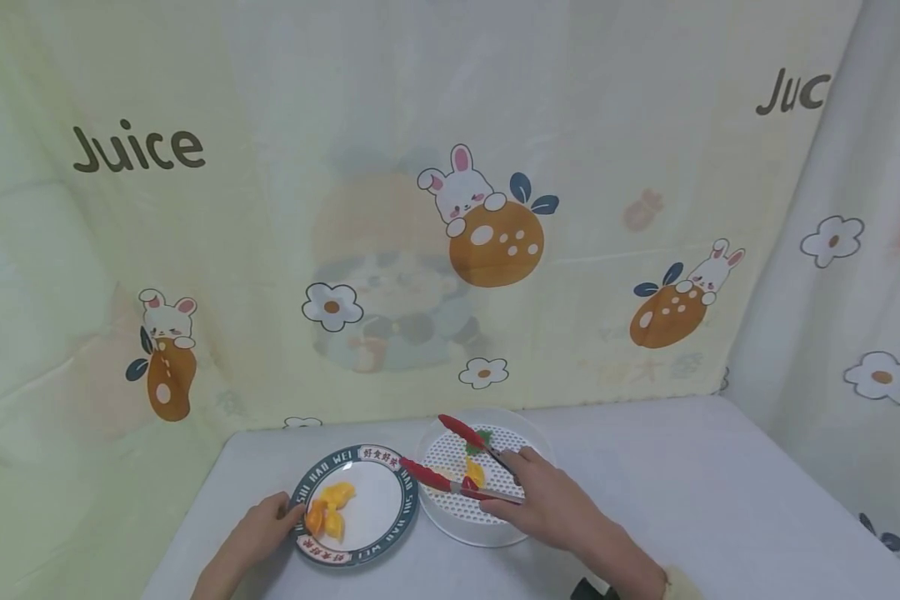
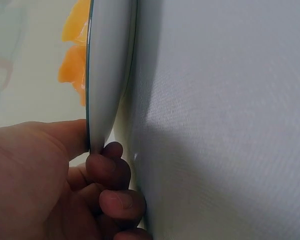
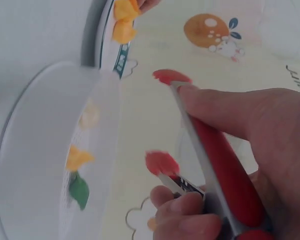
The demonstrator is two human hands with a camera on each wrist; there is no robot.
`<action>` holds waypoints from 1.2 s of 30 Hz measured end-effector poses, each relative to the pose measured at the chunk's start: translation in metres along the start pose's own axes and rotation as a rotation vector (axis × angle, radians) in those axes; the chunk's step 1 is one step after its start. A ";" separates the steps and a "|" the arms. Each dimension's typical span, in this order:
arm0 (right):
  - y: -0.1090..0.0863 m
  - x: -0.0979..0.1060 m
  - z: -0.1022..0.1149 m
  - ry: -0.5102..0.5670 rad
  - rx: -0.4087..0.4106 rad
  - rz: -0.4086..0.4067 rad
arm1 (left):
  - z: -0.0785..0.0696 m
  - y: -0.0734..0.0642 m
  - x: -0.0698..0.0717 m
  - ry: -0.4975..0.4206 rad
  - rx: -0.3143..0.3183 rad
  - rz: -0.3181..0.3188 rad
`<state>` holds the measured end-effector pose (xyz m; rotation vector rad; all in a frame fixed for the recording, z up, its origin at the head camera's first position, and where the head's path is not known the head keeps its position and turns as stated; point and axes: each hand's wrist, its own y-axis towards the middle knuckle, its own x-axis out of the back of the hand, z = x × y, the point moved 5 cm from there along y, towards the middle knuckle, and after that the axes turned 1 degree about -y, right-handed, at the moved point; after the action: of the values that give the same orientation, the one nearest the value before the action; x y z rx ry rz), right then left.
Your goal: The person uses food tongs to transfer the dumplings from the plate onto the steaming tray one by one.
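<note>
My left hand (image 1: 258, 527) pinches the left rim of a white plate (image 1: 375, 504) with a dark green patterned border. Thumb above and curled fingers below show in the left wrist view. Several yellow and orange dumpling-shaped pieces (image 1: 337, 494) lie on the plate's left side. Red-tipped metal tongs (image 1: 429, 476) are gripped in my right hand (image 1: 551, 502), spread apart with nothing between their tips. They hover over a round white perforated basket (image 1: 480, 536), which holds a yellow piece (image 1: 475, 473), a green piece (image 3: 79, 191), a red piece (image 1: 470, 483) and a pale piece (image 3: 89, 115).
Plate and basket stand side by side on a white-covered table (image 1: 630, 467). Behind the table hangs a pale curtain (image 1: 270, 208) printed with rabbits, oranges and flowers. A small black object (image 1: 594, 589) shows at the bottom edge, below the right forearm.
</note>
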<state>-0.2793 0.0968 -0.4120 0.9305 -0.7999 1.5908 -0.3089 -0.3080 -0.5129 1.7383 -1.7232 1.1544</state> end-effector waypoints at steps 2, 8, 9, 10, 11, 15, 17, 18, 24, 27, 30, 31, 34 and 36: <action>-0.002 -0.002 0.005 0.028 -0.012 0.009 | 0.000 0.000 0.000 0.003 -0.004 -0.001; -0.008 -0.017 0.023 0.061 0.038 0.063 | 0.000 0.001 0.000 0.007 0.001 0.002; -0.009 -0.021 0.026 0.067 0.045 0.081 | -0.001 0.001 0.000 0.007 0.001 0.001; -0.010 -0.026 0.029 0.073 0.053 0.099 | -0.001 0.001 0.001 0.005 0.001 0.000; -0.010 -0.031 0.031 0.074 0.065 0.115 | -0.001 0.001 0.001 0.004 0.000 0.000; -0.011 -0.055 0.042 0.075 0.068 0.204 | -0.002 0.000 0.001 0.001 -0.006 -0.005; -0.012 -0.068 0.047 0.067 0.070 0.242 | -0.003 -0.001 0.002 0.005 -0.006 -0.007; -0.013 -0.074 0.050 0.069 0.063 0.263 | -0.003 -0.001 0.002 0.008 -0.005 -0.009; -0.011 -0.101 0.064 0.078 0.055 0.306 | -0.003 0.000 0.001 0.015 0.002 -0.008; -0.008 -0.107 0.068 0.072 0.058 0.301 | -0.002 0.000 0.001 0.014 0.000 -0.011; -0.006 -0.111 0.072 0.073 0.056 0.300 | -0.001 0.001 0.001 0.016 -0.014 -0.014; -0.005 -0.112 0.073 0.079 0.059 0.301 | -0.001 0.001 0.001 0.013 -0.016 -0.016; -0.004 -0.115 0.076 0.086 0.084 0.300 | -0.001 0.000 0.002 0.008 -0.027 -0.017; -0.003 -0.116 0.077 0.087 0.105 0.293 | 0.000 0.000 0.002 0.006 -0.030 -0.018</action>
<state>-0.2500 -0.0223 -0.4782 0.8397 -0.8262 1.9298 -0.3095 -0.3088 -0.5114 1.7279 -1.7091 1.1190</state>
